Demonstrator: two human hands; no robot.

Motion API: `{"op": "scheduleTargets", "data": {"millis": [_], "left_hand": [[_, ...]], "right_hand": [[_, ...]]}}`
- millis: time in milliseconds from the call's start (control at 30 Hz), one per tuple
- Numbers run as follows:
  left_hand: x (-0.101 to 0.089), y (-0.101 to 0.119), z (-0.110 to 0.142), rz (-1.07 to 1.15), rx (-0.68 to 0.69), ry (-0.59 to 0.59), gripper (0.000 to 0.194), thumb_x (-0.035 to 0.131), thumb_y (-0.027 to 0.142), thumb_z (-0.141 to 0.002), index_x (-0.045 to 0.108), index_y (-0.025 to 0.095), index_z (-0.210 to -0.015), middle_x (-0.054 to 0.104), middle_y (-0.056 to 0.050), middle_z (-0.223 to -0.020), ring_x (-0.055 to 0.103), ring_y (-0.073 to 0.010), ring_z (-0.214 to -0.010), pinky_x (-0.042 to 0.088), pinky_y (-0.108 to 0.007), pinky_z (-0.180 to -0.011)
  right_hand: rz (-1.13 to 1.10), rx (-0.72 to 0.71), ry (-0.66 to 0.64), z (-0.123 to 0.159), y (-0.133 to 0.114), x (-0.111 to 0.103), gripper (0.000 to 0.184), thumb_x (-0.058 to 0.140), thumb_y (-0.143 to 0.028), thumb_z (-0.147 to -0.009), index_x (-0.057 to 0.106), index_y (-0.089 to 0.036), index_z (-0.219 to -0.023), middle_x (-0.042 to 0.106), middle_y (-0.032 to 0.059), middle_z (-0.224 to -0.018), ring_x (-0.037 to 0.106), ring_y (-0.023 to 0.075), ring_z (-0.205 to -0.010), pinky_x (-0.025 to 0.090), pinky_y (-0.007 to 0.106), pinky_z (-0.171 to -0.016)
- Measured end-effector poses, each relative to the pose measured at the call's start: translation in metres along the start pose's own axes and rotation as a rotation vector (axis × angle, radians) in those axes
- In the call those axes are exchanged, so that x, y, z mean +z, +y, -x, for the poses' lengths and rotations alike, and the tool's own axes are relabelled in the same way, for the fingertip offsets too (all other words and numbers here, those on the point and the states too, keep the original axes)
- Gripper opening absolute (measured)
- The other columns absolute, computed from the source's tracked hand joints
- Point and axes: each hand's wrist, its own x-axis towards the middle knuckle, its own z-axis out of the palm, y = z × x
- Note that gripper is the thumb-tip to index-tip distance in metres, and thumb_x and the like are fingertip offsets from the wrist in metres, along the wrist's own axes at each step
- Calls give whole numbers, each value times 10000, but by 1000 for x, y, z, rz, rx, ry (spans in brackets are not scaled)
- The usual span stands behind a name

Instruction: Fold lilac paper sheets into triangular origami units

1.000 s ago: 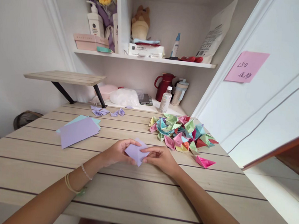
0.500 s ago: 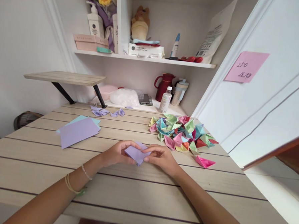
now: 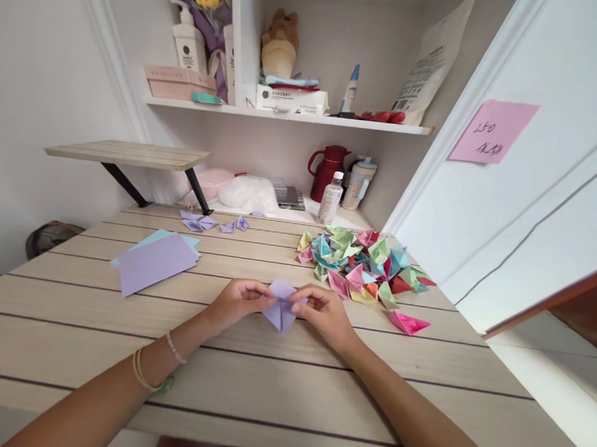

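Observation:
A folded piece of purple origami paper (image 3: 281,316) is held between my two hands above the table. My left hand (image 3: 239,304) pinches its left corner between thumb and fingers. On the opposite side, my right hand (image 3: 324,313) grips the right corner in the same way. The paper looks like a diamond, with a crease running across it and another down its lower half. To the left lies a small stack of flat sheets, a purple sheet (image 3: 156,266) over light blue ones (image 3: 160,236). Folded paper boats (image 3: 356,266) in many colours are heaped to the right.
A bright pink paper boat (image 3: 409,323) lies apart from the heap. Several small purple folded pieces (image 3: 198,222) sit by the leg of a raised wooden stand (image 3: 127,153). At the back are a plastic bottle (image 3: 330,198), a red jug (image 3: 326,175) and a shelf (image 3: 288,118).
Both hands have turned and opened out the purple paper. It was a flatter, tilted folded shape, and now it faces me as a diamond gripped at its two side corners.

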Motion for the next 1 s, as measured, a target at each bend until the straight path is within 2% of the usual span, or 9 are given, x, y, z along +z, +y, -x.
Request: {"op": "scheduleTargets", "data": {"millis": [100, 233, 367, 433, 633, 767, 900, 1000], "left_hand": [[-1, 3, 0, 24, 41, -11, 202, 721, 212, -607, 680, 130, -787, 693, -60, -803, 624, -165, -733, 485, -276, -699], [0, 7, 2, 4, 100, -31, 298, 754, 163, -545, 691, 145, -835, 699, -53, -785, 633, -173, -709, 513, -280, -661], [1, 5, 4, -82, 251, -44, 360, 790, 160, -456, 708, 139, -807, 685, -82, -887, 631, -210, -768, 539, -286, -642], [1, 5, 4, -106, 283, -54, 408, 799, 155, -429, 709, 142, -826, 682, -85, -901, 632, -220, -777, 550, -292, -637], [-3, 7, 5, -116, 225, -14, 195, 704, 208, -624, 716, 158, -812, 688, -81, -917, 641, -197, -795, 544, -258, -660], [-3, 4, 4, -37, 180, 0, 184, 735, 195, -577, 718, 156, -757, 691, -73, -927, 650, -206, -785, 548, -293, -690], [-1, 1, 2, 27, 87, 65, 216, 765, 182, -526, 708, 149, -732, 714, -48, -790, 661, -190, -707, 544, -314, -692], [0, 2, 1, 1, 69, 97, 213, 771, 187, -513, 701, 138, -709, 715, -48, -754, 657, -187, -706, 533, -292, -683]], "right_hand": [[39, -32, -89, 0, -3, -3, 317, 747, -237, -576, 668, -224, -883, 646, 36, -857, 600, 171, -714, 489, 297, -656], [-7, -44, -56, 0, -7, -3, 156, 673, -243, -669, 692, -225, -822, 669, 38, -834, 616, 168, -729, 498, 293, -664], [-121, -40, -63, -1, -6, -4, 144, 699, -235, -643, 703, -218, -785, 684, 38, -822, 624, 163, -738, 503, 278, -666], [-158, -32, -79, -1, -5, -5, 148, 708, -240, -636, 707, -216, -782, 686, 44, -849, 624, 166, -769, 500, 278, -684], [-133, 24, -90, 0, -9, -12, 159, 723, -249, -618, 713, -212, -772, 696, 34, -737, 619, 155, -656, 501, 278, -606], [-109, 26, -26, 1, -12, -9, 93, 714, -264, -633, 692, -187, -682, 680, 26, -687, 592, 138, -616, 470, 256, -571], [-81, 25, 116, 0, -9, -2, 155, 685, -312, -662, 639, -167, -634, 613, 0, -591, 521, 102, -530, 397, 220, -498], [-62, 20, 174, 0, -8, 2, 204, 683, -344, -652, 604, -162, -605, 564, -13, -559, 479, 95, -511, 360, 214, -475]]}}
